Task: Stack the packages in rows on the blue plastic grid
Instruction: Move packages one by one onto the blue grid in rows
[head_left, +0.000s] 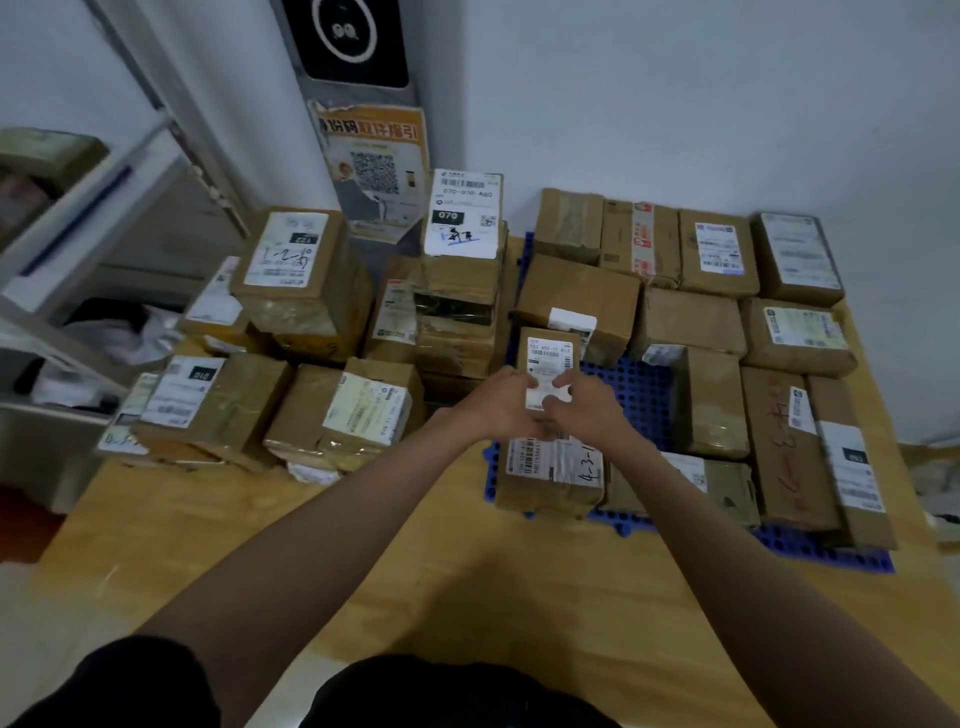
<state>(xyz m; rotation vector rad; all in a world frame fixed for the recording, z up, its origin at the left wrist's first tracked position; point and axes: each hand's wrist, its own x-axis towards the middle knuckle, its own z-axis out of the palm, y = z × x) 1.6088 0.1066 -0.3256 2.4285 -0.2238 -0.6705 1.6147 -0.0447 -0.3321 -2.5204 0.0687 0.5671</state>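
A small brown package with a white label stands upright between my hands. My left hand grips its left side and my right hand grips its right side. It is held over the left part of the blue plastic grid, just above a labelled package marked "4-3" lying at the grid's front left. Several brown packages lie in rows across the grid, among them a tall one right of the bare blue patch and a large box behind my hands.
A loose pile of brown packages sits on the wooden floor left of the grid, the tallest stack topped by a white label. A white shelf unit stands at far left; a wall runs behind.
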